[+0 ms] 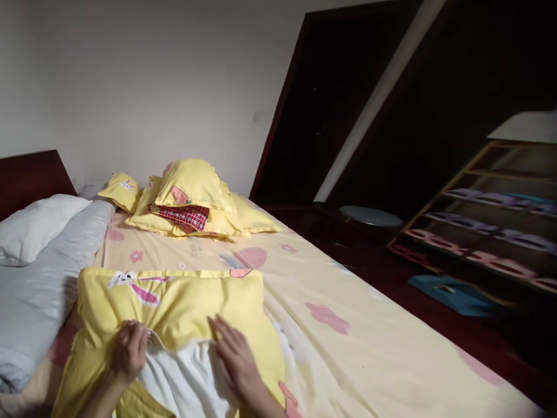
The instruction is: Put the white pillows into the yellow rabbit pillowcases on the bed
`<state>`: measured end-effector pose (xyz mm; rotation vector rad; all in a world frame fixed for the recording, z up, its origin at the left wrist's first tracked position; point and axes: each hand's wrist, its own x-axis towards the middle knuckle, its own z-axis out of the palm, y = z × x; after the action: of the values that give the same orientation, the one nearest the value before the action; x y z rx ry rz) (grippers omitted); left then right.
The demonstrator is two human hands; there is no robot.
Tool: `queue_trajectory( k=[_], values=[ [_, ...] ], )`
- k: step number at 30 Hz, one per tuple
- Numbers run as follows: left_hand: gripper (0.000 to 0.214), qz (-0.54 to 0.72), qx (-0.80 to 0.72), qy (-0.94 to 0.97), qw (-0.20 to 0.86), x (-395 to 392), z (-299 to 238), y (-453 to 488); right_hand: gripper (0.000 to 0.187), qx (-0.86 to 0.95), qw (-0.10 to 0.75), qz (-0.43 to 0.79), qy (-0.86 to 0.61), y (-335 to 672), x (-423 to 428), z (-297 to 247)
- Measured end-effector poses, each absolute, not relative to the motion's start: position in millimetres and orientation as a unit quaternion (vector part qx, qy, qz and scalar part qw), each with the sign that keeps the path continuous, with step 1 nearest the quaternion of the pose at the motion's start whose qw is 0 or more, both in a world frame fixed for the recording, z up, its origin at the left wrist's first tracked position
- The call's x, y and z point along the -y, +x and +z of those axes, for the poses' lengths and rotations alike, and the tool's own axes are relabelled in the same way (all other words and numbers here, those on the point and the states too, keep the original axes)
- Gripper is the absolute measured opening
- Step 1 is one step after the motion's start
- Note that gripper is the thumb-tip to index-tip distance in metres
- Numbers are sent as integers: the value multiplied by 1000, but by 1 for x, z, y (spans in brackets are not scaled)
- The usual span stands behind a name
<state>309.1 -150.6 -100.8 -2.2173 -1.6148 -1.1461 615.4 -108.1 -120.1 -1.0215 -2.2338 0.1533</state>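
A yellow pillowcase (191, 307) with a rabbit print lies flat on the bed in front of me. Its opening faces me, and a white pillow (183, 377) shows inside it. My left hand (130, 348) is closed on the pillowcase's edge at the left of the opening. With its fingers stretched out, my right hand (232, 351) rests at the right of the opening, touching the yellow cloth and the white pillow. Part of the white pillow is hidden under the yellow cloth.
Several yellow pillows (191, 180) are piled at the bed's far side. A white pillow (43, 223) and grey bedding (39, 302) lie at left by the dark headboard (37, 174). Beyond the patterned sheet (369, 337) stand a round stool (369, 216) and a shoe rack (452, 180).
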Motion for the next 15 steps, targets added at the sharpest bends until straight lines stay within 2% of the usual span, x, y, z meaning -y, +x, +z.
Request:
queue_trajectory(
  k=[2, 4, 9, 11, 14, 15],
  values=[
    [24, -233, 568, -790, 5, 150, -105, 313, 34, 888, 209, 144, -383, 604, 118, -126],
    [23, -146, 580, -798, -69, 150, -98, 316, 38, 876, 151, 226, -398, 600, 122, -126],
    [15, -112, 553, -792, -235, 160, -55, 304, 35, 806, 188, 411, -382, 642, 96, -81],
    [23, -105, 484, -794, -351, 164, -52, 295, 44, 738, 271, 434, -439, 667, 73, -63],
    [41, -107, 404, -753, -508, 161, -61, 286, 62, 535, 488, 356, -591, 689, 42, -55],
    [45, -103, 393, -740, -536, 158, -62, 283, 66, 482, 519, 360, -607, 690, 36, -57]
  ],
)
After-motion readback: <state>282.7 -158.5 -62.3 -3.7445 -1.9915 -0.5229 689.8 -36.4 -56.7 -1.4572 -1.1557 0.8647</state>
